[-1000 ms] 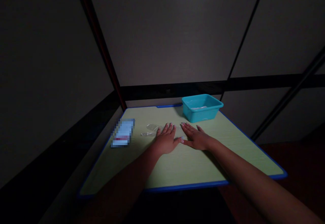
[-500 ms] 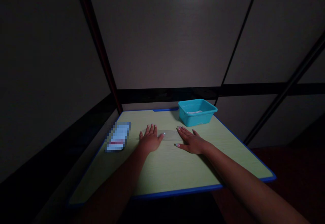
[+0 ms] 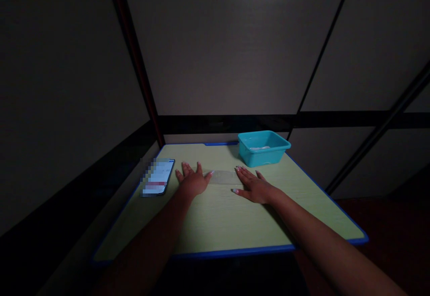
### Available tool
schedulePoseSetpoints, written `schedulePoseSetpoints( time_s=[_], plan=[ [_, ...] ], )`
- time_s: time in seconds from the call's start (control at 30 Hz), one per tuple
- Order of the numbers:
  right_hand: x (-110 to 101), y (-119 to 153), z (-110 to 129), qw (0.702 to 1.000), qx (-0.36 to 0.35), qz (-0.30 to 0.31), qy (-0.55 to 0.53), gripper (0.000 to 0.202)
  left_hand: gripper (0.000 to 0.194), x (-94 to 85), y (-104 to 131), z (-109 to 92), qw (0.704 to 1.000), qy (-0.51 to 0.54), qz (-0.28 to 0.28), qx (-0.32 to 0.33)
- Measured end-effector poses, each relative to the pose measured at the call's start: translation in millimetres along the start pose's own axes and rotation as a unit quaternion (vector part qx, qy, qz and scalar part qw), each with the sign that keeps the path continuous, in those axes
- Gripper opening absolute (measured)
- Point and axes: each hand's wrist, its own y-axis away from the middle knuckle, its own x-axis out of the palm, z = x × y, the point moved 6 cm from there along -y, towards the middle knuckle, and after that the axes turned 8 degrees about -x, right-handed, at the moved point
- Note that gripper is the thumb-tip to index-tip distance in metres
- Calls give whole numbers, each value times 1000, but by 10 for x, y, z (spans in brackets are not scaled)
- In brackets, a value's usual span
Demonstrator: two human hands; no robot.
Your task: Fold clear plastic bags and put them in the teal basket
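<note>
A thin, see-through flat piece [image 3: 224, 177] lies on the pale green table [image 3: 231, 224], between my two hands. My left hand [image 3: 194, 182] is spread over its left end, fingers apart and holding nothing. At its right end my right hand [image 3: 255, 187] rests palm down, the thumb apart from the other fingers and nothing gripped. How far the clear piece runs under each hand is hidden.
A turquoise basin [image 3: 264, 155] stands at the back right with something whitish and clear inside. To the left lies a phone [image 3: 159, 177] with its screen lit, partly pixelated. The table has a blue edge, and wall panels rise behind it.
My left hand has moved left with its fingers spread, and more of the clear piece shows. My right hand has stayed in about the same place. The view has shifted slightly.
</note>
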Motion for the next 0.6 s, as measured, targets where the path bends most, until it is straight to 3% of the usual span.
schedulePoseSetpoints(
  time_s=[0.07, 0.17, 0.3, 0.37, 0.47, 0.6],
  plan=[
    [-6, 3, 4, 1000, 1, 1, 0, 88, 76, -70, 50, -78, 999, 12, -31, 36],
    [-18, 8, 24, 1000, 0, 5, -2, 88, 69, -161, 205, -309, 986, 35, -60, 152],
    [-30, 9, 48, 1000, 2, 6, 10, 86, 66, -122, 491, -642, 942, 37, -23, 332],
    [-26, 6, 49, 1000, 3, 10, 22, 84, 67, -56, 597, -742, 922, 30, 6, 386],
    [-15, 2, 41, 999, 3, 18, 33, 81, 71, 34, 652, -801, 910, 23, 33, 413],
    [-13, 3, 27, 999, 1, 13, 29, 82, 73, 94, 597, -769, 918, 13, 46, 393]
  ],
)
